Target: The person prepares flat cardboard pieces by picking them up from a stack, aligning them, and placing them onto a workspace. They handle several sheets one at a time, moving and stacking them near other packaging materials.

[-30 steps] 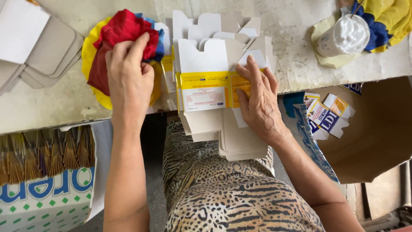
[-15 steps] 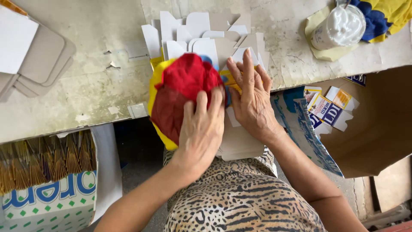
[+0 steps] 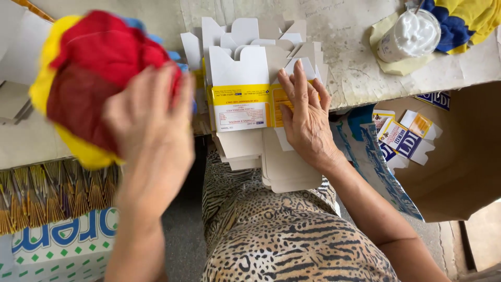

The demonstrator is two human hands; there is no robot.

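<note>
- While the right hand point(image 3: 307, 121) lies flat, fingers spread, on the stack of flat carton blanks point(image 3: 250, 99), the stack overhangs the table's point(image 3: 344, 42) near edge above the person's lap.
- Left hand point(image 3: 148, 130), blurred, grips a red, yellow and blue cloth wad point(image 3: 91, 68) lifted over the table's left part.
- At the far right corner, an open white jar point(image 3: 409, 35) holds white paste, standing on a yellow pad.
- Right of the table edge, a brown cardboard box point(image 3: 459, 156) holds a few printed folded cartons point(image 3: 404, 137).
- Below left, another box point(image 3: 57, 193) is packed with upright bundles.
</note>
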